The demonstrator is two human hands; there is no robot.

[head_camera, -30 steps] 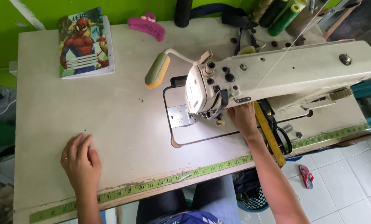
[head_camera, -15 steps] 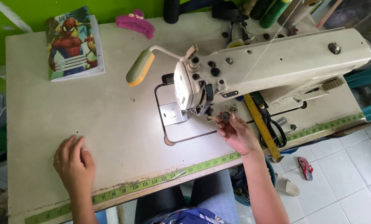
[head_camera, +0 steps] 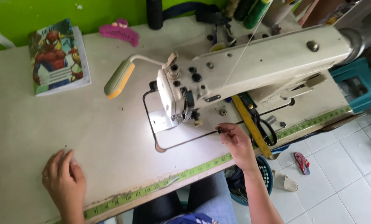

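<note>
The right hand (head_camera: 235,143) is pinching a small dark part (head_camera: 219,130), too tiny to tell which way it is pointing, just before the sewing machine (head_camera: 251,70). The left hand (head_camera: 64,182) is lying flat and open on the table (head_camera: 110,137).

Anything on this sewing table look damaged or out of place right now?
The table's front edge looks chipped and worn beside the green measuring tape. A yellow ruler lies slanted, overhanging that edge, near the right hand. Nothing is spilled.

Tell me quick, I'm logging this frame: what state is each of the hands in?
Left hand: open, flat on the table, holding nothing.
Right hand: fingers pinched on a small dark object; what it is cannot be told.
</note>
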